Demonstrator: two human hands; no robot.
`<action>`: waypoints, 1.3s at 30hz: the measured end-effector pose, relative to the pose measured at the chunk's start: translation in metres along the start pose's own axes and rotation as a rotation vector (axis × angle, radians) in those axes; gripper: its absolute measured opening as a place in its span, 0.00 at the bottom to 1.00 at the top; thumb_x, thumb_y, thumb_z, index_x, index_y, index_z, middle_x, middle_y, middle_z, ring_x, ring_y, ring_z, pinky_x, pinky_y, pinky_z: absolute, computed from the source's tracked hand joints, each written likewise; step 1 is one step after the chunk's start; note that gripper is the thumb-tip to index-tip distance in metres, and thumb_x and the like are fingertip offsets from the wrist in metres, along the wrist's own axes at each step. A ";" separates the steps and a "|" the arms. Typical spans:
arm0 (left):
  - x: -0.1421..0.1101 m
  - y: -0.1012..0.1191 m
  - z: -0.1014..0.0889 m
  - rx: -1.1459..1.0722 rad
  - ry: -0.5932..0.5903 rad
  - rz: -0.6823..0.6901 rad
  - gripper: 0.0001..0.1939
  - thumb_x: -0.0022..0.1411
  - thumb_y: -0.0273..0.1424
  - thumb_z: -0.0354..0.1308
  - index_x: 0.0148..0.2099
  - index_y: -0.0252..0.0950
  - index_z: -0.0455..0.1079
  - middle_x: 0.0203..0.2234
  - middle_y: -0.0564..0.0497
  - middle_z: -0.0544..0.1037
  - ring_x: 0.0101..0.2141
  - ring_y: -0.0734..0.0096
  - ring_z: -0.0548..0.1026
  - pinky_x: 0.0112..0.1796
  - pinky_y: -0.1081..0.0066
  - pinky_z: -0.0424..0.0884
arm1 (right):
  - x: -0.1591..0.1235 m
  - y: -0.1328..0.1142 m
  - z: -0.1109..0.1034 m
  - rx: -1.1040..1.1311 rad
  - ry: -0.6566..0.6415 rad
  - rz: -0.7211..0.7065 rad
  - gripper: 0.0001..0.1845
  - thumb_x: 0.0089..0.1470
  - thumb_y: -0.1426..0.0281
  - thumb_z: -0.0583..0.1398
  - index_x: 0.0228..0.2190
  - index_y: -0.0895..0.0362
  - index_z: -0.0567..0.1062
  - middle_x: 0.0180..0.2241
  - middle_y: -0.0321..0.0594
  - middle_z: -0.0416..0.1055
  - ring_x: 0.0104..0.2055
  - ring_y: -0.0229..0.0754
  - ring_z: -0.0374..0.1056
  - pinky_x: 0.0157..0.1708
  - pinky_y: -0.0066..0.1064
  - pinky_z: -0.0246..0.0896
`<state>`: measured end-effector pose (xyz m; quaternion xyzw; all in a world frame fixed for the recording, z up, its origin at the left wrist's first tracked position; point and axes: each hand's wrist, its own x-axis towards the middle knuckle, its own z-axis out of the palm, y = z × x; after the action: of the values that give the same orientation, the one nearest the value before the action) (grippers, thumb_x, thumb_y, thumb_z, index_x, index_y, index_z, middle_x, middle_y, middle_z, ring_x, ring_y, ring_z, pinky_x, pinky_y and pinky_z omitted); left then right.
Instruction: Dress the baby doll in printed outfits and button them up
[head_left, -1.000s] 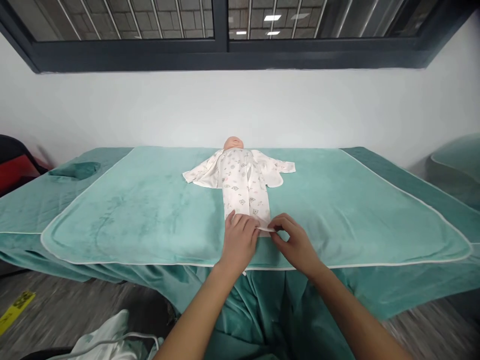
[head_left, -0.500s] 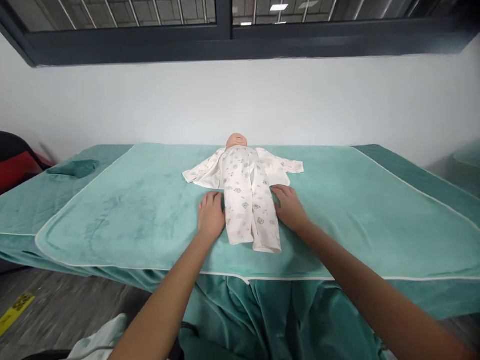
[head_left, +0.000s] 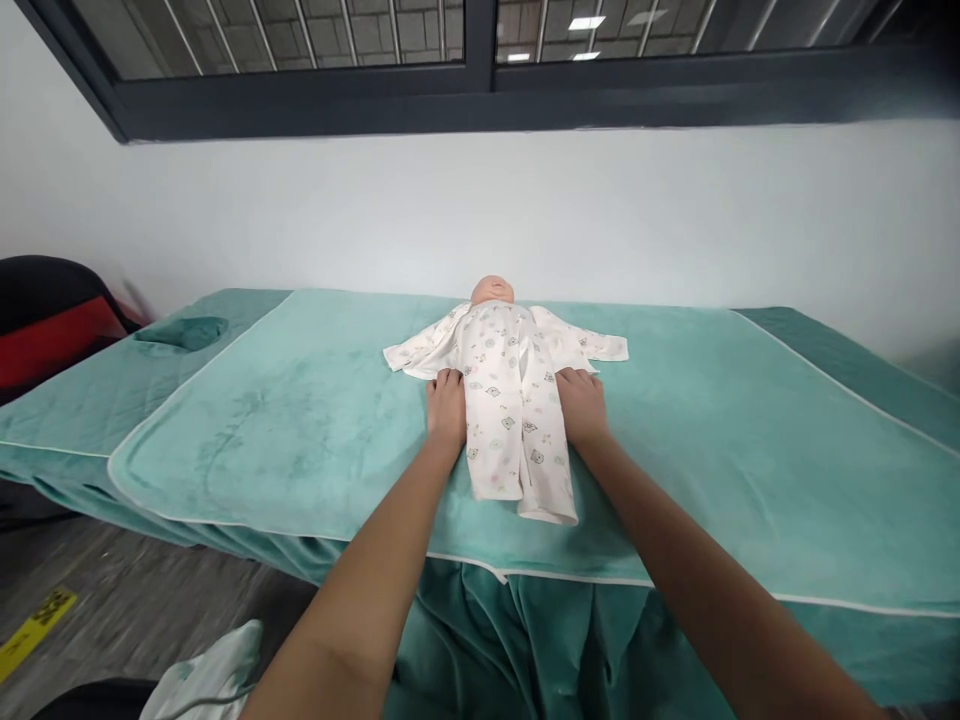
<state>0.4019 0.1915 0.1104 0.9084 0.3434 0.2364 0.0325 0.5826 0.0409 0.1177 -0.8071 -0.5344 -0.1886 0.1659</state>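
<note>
A baby doll (head_left: 493, 289) lies on its back on the green mat, its head toward the wall. A white printed baby top (head_left: 431, 343) is spread with its sleeves out to both sides. White baby trousers (head_left: 491, 420) with small prints lie over the doll's front, legs toward me. My left hand (head_left: 448, 408) is closed at the trousers' left edge, fingers curled and thumb hidden. At the right edge, my right hand (head_left: 582, 405) is closed likewise, its fingertips partly under the cloth. The doll's body is covered by the clothes.
The light green mat (head_left: 300, 420) with white piping covers a bed (head_left: 52, 410) against a white wall (head_left: 480, 210). A dark-framed window (head_left: 480, 80) is above. At the left stands a black and red chair-like object (head_left: 60, 335). A yellow strip (head_left: 34, 632) marks the floor.
Both hands have moved up along the trousers' sides and closed in on the edges. The view has shifted slightly; the doll and clothes keep about the same layout.
</note>
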 end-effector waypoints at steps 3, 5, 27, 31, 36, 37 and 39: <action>-0.011 0.002 -0.011 0.045 -0.011 0.020 0.14 0.66 0.22 0.45 0.45 0.32 0.72 0.46 0.35 0.74 0.50 0.48 0.66 0.48 0.53 0.61 | -0.008 0.004 -0.006 0.001 0.002 -0.036 0.10 0.60 0.73 0.54 0.34 0.57 0.76 0.40 0.49 0.73 0.43 0.51 0.63 0.48 0.43 0.52; -0.025 0.003 -0.020 0.069 -0.022 0.053 0.14 0.66 0.22 0.45 0.44 0.32 0.72 0.45 0.36 0.75 0.50 0.48 0.66 0.49 0.53 0.61 | -0.018 0.011 -0.012 0.002 -0.007 -0.076 0.12 0.61 0.74 0.53 0.35 0.56 0.77 0.40 0.46 0.73 0.44 0.50 0.63 0.50 0.42 0.51; 0.013 -0.070 -0.029 0.021 0.135 -0.479 0.16 0.65 0.34 0.52 0.53 0.35 0.71 0.48 0.40 0.75 0.50 0.50 0.71 0.47 0.59 0.66 | 0.032 0.076 -0.018 0.609 -0.250 0.753 0.19 0.42 0.62 0.67 0.36 0.59 0.77 0.42 0.53 0.75 0.49 0.61 0.68 0.49 0.47 0.61; 0.012 -0.067 -0.031 0.033 0.109 -0.463 0.15 0.69 0.37 0.47 0.43 0.37 0.73 0.39 0.41 0.79 0.44 0.52 0.74 0.41 0.62 0.63 | 0.057 0.052 -0.058 1.002 -0.233 0.610 0.19 0.51 0.56 0.62 0.40 0.56 0.77 0.41 0.46 0.77 0.41 0.48 0.73 0.38 0.35 0.68; 0.009 -0.065 -0.031 -0.052 0.106 -0.537 0.21 0.71 0.43 0.40 0.45 0.39 0.70 0.32 0.45 0.78 0.33 0.58 0.74 0.31 0.67 0.57 | 0.086 0.003 -0.108 0.983 -0.640 0.038 0.15 0.49 0.56 0.66 0.33 0.53 0.79 0.33 0.38 0.76 0.33 0.41 0.70 0.34 0.33 0.63; 0.008 -0.064 -0.032 -0.074 0.111 -0.545 0.20 0.71 0.44 0.40 0.45 0.39 0.70 0.30 0.46 0.78 0.32 0.59 0.73 0.30 0.68 0.56 | 0.093 -0.003 -0.110 0.928 -0.726 -0.040 0.15 0.50 0.55 0.65 0.30 0.54 0.79 0.31 0.38 0.76 0.31 0.40 0.69 0.33 0.32 0.62; 0.007 -0.062 -0.034 -0.116 0.127 -0.548 0.19 0.70 0.44 0.41 0.41 0.39 0.69 0.26 0.49 0.75 0.29 0.61 0.72 0.29 0.69 0.55 | 0.110 -0.011 -0.102 0.865 -0.651 -0.035 0.17 0.54 0.54 0.61 0.26 0.55 0.77 0.28 0.37 0.74 0.30 0.39 0.67 0.31 0.32 0.59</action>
<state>0.3535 0.2399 0.1300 0.7618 0.5631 0.2945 0.1257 0.5986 0.0854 0.2606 -0.6729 -0.6003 0.3057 0.3055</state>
